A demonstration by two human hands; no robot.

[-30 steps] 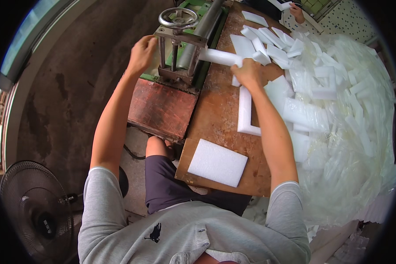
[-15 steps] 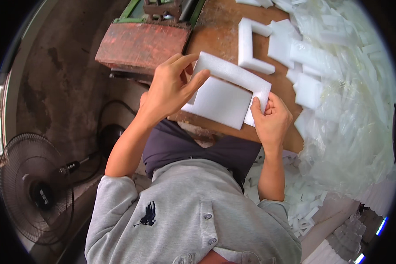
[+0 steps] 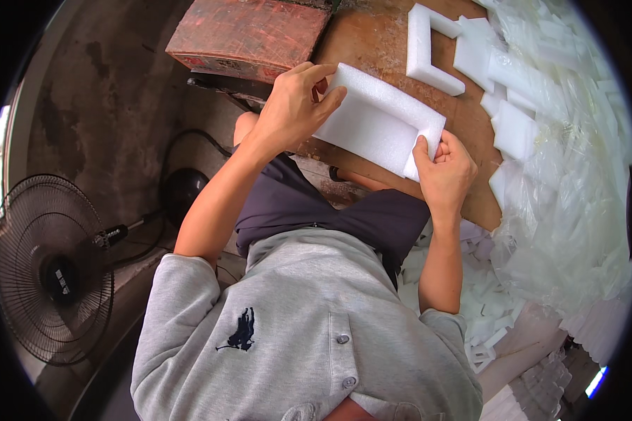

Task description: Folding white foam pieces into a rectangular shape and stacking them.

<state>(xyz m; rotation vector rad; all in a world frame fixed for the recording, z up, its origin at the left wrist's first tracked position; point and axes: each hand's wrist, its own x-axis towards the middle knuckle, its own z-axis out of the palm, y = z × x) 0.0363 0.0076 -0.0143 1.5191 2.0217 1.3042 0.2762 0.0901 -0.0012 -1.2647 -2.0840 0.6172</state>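
A white U-shaped foam frame point(image 3: 390, 98) lies over a flat white foam sheet point(image 3: 364, 132) at the near edge of the wooden table. The sheet shows inside the frame's opening. My left hand point(image 3: 296, 105) pinches the frame's left corner between thumb and fingers and hides most of that side. At the other end, my right hand point(image 3: 448, 172) grips the right arm, thumb on top and fingers curled around the outside. Farther back on the table, a second U-shaped foam frame point(image 3: 420, 43) lies by itself.
Flat foam pieces point(image 3: 514, 132) and a heap of clear plastic bags point(image 3: 576, 189) crowd the right side. A worn red block point(image 3: 249, 35) stands at the far left of the wooden table point(image 3: 372, 49). A black fan point(image 3: 56, 274) is at left; foam scraps point(image 3: 470, 302) lie below right.
The frame has come down over the foam sheet, closing the gap between them and lining up their edges. Both hands keep their grip. The view has shifted slightly.
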